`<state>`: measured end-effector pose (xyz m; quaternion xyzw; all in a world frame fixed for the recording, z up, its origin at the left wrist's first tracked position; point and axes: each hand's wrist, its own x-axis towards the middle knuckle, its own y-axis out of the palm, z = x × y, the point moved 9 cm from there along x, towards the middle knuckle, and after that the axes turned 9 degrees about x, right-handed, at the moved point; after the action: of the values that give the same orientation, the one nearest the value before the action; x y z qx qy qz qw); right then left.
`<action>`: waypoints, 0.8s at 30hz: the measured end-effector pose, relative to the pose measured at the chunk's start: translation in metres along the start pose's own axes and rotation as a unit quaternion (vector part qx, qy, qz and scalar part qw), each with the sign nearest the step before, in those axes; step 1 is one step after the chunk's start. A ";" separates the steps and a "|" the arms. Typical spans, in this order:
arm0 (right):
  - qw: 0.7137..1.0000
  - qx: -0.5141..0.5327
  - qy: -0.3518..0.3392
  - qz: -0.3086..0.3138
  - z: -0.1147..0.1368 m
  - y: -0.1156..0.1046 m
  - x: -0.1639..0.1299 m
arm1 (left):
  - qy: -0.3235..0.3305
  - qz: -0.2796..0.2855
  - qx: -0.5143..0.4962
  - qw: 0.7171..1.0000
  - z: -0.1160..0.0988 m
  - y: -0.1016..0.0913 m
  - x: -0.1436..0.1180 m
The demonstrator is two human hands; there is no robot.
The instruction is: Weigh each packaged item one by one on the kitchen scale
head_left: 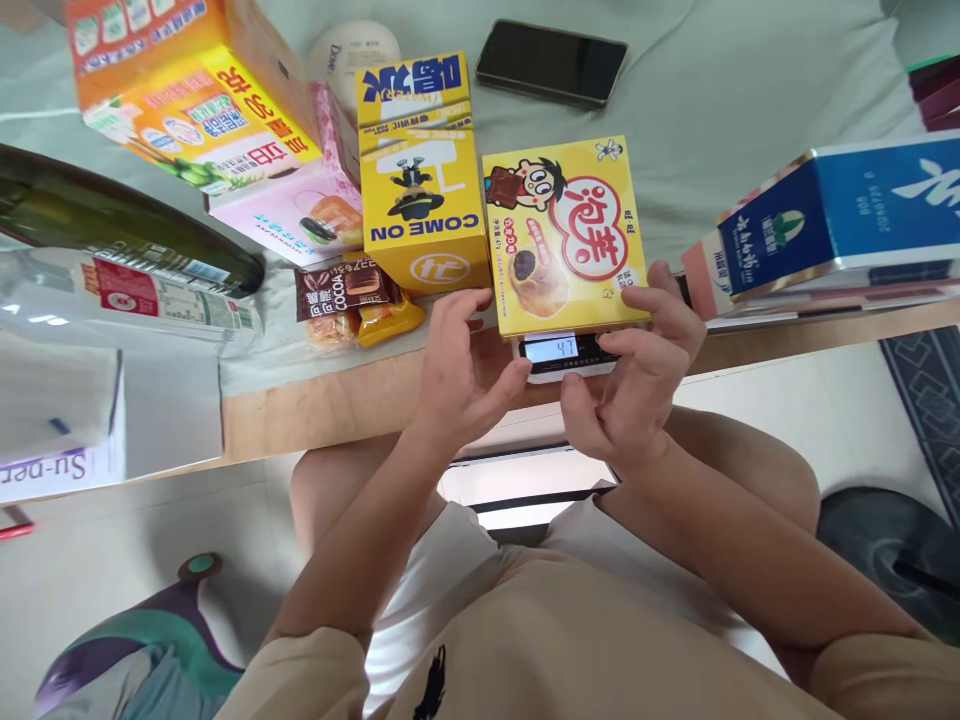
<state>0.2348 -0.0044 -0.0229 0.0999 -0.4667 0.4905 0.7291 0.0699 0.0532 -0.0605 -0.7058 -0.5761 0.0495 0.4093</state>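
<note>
A yellow snack box (566, 235) with a cartoon face lies flat on a small digital scale (561, 355) at the table's front edge. The scale's lit display reads 47. My left hand (459, 365) hovers at the box's near left corner, fingers curled and apart, fingertips by the scale. My right hand (639, 365) sits at the near right corner, its fingertips touching the box's front edge and the scale. Neither hand grips anything.
A yellow "COME ON" box (420, 175) stands left of the scale, with a pink box (292, 210), an orange carton (180, 90), small snack packets (349, 305) and two lying bottles (127, 270) further left. A phone (551, 62) lies behind. A blue carton (840, 215) is at the right.
</note>
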 end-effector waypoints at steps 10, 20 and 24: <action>1.000 -0.002 0.021 0.008 0.006 0.011 0.003 | -0.025 0.056 0.089 0.994 0.003 0.015 0.010; 0.999 -0.003 0.014 -0.046 0.020 0.001 0.002 | 0.015 -0.074 0.061 0.995 -0.009 0.003 0.003; 0.998 0.005 -0.014 -0.066 0.028 -0.009 0.007 | 0.010 -0.106 0.007 0.994 -0.009 -0.001 0.000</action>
<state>0.2266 -0.0215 0.0008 0.1409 -0.4670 0.4417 0.7530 0.0744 0.0486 -0.0540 -0.6382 -0.6434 0.0029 0.4228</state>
